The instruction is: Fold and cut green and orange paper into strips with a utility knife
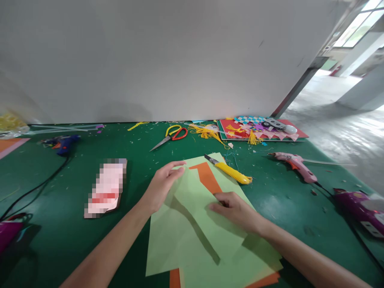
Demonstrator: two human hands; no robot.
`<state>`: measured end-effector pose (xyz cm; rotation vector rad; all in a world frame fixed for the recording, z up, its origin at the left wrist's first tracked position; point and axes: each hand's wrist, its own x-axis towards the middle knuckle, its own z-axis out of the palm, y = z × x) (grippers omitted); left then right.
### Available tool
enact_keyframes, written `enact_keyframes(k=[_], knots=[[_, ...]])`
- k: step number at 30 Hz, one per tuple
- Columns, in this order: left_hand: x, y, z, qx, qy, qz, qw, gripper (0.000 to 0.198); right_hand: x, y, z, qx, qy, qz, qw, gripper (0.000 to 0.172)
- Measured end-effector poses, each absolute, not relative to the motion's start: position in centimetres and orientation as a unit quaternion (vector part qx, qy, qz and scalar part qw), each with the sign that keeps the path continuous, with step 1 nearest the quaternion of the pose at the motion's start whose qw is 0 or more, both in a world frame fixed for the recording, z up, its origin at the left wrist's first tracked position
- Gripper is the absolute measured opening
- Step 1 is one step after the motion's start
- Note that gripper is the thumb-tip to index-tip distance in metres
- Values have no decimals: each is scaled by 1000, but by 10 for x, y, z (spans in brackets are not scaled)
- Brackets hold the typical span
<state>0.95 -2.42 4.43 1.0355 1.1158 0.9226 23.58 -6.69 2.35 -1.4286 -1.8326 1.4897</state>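
Several light green paper sheets (171,248) lie in an uneven stack in front of me. My left hand (163,182) pinches light green paper between thumb and finger at the stack's upper left. My right hand (235,210) is closed over the middle of the sheets, fingers curled; what it holds is hidden. An angular orange paper patch (209,176) shows between my hands; whether it lies on top or shows through a gap, I cannot tell. A dark band of shadow crosses the green paper. The yellow utility knife (232,172) rests on the upper right of the sheets, blade pointing left.
Scissors (172,136) lie open behind the paper, and a phone (106,188) is at left. A pink glue gun (295,166) and a purple device (361,210) sit at right, a blue glue gun (64,144) at far left. Colourful craft scraps (264,128) line the wall.
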Motion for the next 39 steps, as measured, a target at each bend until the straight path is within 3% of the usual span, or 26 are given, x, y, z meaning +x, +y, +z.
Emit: enact_keyframes(k=[5, 14, 23, 27, 32, 36, 39], knots=[[18, -31, 42, 375, 377, 369, 762, 47, 238, -65, 25, -512, -569, 589, 259, 34], [36, -51, 40, 551, 372, 210, 717, 37, 239, -63, 26, -459, -405, 693, 381, 31], [36, -52, 37, 590, 392, 214, 673, 33, 238, -60, 24, -435, -350, 713, 424, 29], [35, -52, 41, 587, 382, 223, 678, 29, 239, -58, 27, -425, -370, 699, 440, 20], [37, -52, 44, 549, 322, 257, 727, 45, 242, -57, 30, -362, -400, 718, 439, 12], [40, -52, 41, 556, 354, 267, 702, 28, 242, -59, 32, -344, -407, 728, 431, 19], [41, -52, 37, 549, 377, 243, 705, 34, 242, -60, 31, -330, -406, 740, 422, 11]])
